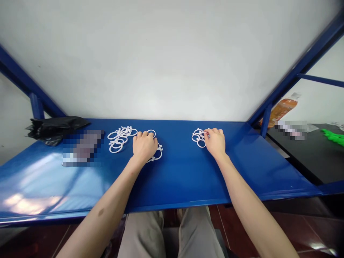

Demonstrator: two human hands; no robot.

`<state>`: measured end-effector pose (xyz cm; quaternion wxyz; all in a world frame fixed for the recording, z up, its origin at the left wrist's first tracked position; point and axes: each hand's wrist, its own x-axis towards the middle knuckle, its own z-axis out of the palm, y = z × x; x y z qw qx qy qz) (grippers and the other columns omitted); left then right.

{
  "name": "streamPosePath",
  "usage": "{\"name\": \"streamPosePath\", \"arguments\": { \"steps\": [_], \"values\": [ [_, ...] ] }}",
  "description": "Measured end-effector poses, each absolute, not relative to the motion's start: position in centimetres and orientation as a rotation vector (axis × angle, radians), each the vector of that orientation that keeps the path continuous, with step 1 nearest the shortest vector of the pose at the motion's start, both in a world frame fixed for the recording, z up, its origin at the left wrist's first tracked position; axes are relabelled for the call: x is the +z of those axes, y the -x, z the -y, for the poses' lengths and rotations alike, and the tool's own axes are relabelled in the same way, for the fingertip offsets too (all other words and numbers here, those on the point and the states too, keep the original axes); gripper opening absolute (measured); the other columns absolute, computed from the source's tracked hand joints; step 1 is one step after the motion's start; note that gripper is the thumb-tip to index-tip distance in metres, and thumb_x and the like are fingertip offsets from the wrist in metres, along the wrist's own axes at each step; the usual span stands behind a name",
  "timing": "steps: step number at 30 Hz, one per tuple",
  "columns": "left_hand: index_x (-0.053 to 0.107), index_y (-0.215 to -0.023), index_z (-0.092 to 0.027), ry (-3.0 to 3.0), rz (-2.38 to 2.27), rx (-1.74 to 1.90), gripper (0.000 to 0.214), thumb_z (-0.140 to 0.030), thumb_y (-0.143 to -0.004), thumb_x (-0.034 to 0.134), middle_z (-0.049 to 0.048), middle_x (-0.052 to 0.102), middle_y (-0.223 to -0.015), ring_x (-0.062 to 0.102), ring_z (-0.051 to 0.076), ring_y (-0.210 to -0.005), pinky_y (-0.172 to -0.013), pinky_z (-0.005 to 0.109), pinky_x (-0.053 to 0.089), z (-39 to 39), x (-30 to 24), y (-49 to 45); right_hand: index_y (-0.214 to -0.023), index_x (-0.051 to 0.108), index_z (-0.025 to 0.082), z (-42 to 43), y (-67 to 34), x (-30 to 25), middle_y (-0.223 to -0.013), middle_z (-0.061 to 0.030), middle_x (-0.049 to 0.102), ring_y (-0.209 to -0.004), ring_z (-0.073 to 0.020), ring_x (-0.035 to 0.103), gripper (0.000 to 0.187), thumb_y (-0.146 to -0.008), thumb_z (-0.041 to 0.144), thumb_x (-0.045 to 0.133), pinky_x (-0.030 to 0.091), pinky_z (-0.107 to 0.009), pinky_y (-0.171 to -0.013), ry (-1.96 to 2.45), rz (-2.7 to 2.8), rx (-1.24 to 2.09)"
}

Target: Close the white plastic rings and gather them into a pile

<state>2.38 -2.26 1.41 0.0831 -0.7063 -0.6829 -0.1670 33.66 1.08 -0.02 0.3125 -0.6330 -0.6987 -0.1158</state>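
My left hand (145, 146) is over a group of white plastic rings with small nubs (158, 154), its fingers curled downward and their tips hidden. One ring (151, 133) shows just past its knuckles. To its left lies a larger loose pile of the same white rings (117, 141). Farther right, my right hand (215, 141) has thumb and forefinger pinched together at the edge of a small cluster of white rings (201, 143). A ring appears to be between those fingertips, though the hand partly covers it.
The blue tabletop (177, 175) meets a pale wall behind. On the left are a black plastic bag (57, 129) and a pixelated item (84, 147). Blue frame posts (266, 120) stand at the sides. A black surface (303, 157) at right holds an orange bottle (283, 109) and green pieces (333, 137).
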Motion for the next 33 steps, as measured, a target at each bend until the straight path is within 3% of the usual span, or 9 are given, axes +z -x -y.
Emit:
{"name": "streamPosePath", "arguments": {
  "steps": [10, 15, 21, 24, 29, 33],
  "values": [
    [0.074, -0.101, -0.019, 2.17, 2.042, -0.471, 0.029, -0.028, -0.096, 0.046, 0.0168, 0.069, -0.105, 0.056, 0.037, -0.107, -0.086, 0.049, 0.043, 2.1, 1.3, -2.1, -0.105, 0.075, 0.019, -0.8, -33.1, 0.3, -0.099, -0.0139, 0.069, -0.099, -0.0315, 0.051, 0.027, -0.095, 0.027, 0.05, 0.043, -0.045, -0.086, 1.622, 1.823, -0.273],
    [0.071, -0.089, -0.021, 2.154, 2.026, -0.482, 0.025, -0.025, -0.096, 0.048, 0.0129, 0.07, -0.098, 0.057, 0.033, -0.101, -0.083, 0.046, 0.042, 2.1, 1.2, -2.0, -0.105, 0.075, 0.018, -0.3, -32.8, 0.9, -0.101, -0.013, 0.07, -0.099, -0.0315, 0.05, 0.026, -0.095, 0.026, 0.052, 0.044, -0.045, -0.089, 1.573, 1.816, -0.293],
    [0.069, -0.092, -0.021, 2.252, 1.807, -0.797, 0.019, -0.026, -0.098, 0.051, 0.0102, 0.069, -0.098, 0.056, 0.029, -0.099, -0.084, 0.043, 0.044, 2.3, 2.0, -3.2, -0.103, 0.074, 0.02, 0.9, -31.4, 1.7, -0.101, -0.0115, 0.071, -0.101, -0.0311, 0.053, 0.025, -0.097, 0.029, 0.051, 0.046, -0.046, -0.092, 1.445, 1.808, -0.264],
    [0.068, -0.096, -0.021, 2.458, 1.565, -0.977, 0.018, -0.026, -0.1, 0.05, 0.0082, 0.068, -0.1, 0.055, 0.025, -0.097, -0.086, 0.039, 0.046, 3.0, 2.4, -4.5, -0.104, 0.072, 0.022, 1.7, -29.9, 1.9, -0.1, -0.0092, 0.072, -0.098, -0.0276, 0.059, 0.024, -0.099, 0.034, 0.053, 0.048, -0.044, -0.092, 1.31, 1.86, -0.056],
    [0.068, -0.097, -0.021, 2.682, 1.246, -0.999, 0.023, -0.029, -0.103, 0.047, 0.0067, 0.067, -0.098, 0.054, 0.021, -0.092, -0.087, 0.036, 0.047, 4.4, 2.4, -6.3, -0.11, 0.067, 0.024, 3.2, -27.1, 1.8, -0.093, -0.0029, 0.074, -0.081, -0.0199, 0.069, 0.024, -0.098, 0.041, 0.055, 0.054, -0.035, -0.075, 1.18, 1.939, 0.568],
    [0.067, -0.093, -0.02, 2.736, 1.215, -0.943, 0.024, -0.026, -0.103, 0.046, 0.0072, 0.067, -0.098, 0.054, 0.021, -0.091, -0.084, 0.036, 0.048, 4.7, 2.2, -6.8, -0.105, 0.065, 0.023, 3.6, -26.2, 1.5, -0.085, -0.0009, 0.073, -0.074, -0.0176, 0.068, 0.018, -0.097, 0.036, 0.055, 0.053, -0.033, -0.072, 1.15, 1.912, 0.635]
  ]
}}
